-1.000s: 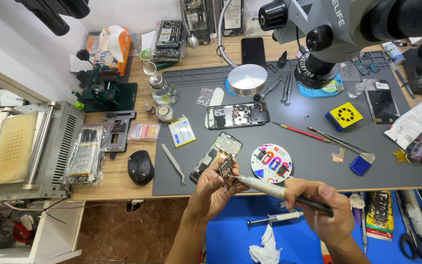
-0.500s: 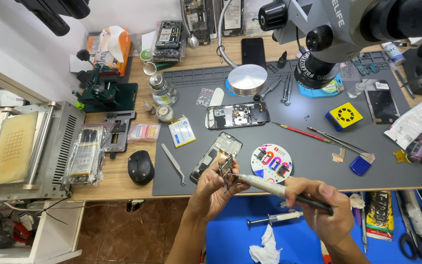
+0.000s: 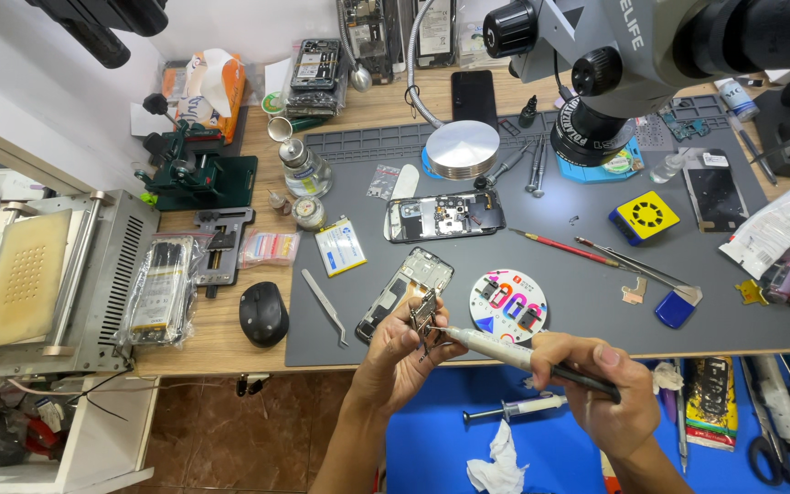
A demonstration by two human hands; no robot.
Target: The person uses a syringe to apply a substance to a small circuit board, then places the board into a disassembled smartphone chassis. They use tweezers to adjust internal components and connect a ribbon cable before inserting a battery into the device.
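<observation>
Right now the small circuit board [image 3: 424, 311] is pinched in your left hand [image 3: 404, 352], raised just above the surface's [image 3: 596, 311] front edge; your right hand [image 3: 596, 393] grips a pen-shaped tool [image 3: 505, 348], tip touching it. Work looks mid-way: the opened phones [image 3: 445, 217] lie unassembled behind.

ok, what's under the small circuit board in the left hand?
Below the small metal-shielded circuit board the left hand pinches lies the grey work mat's front edge. A silver phone frame sits just behind. The board's underside is hidden by fingers.
</observation>
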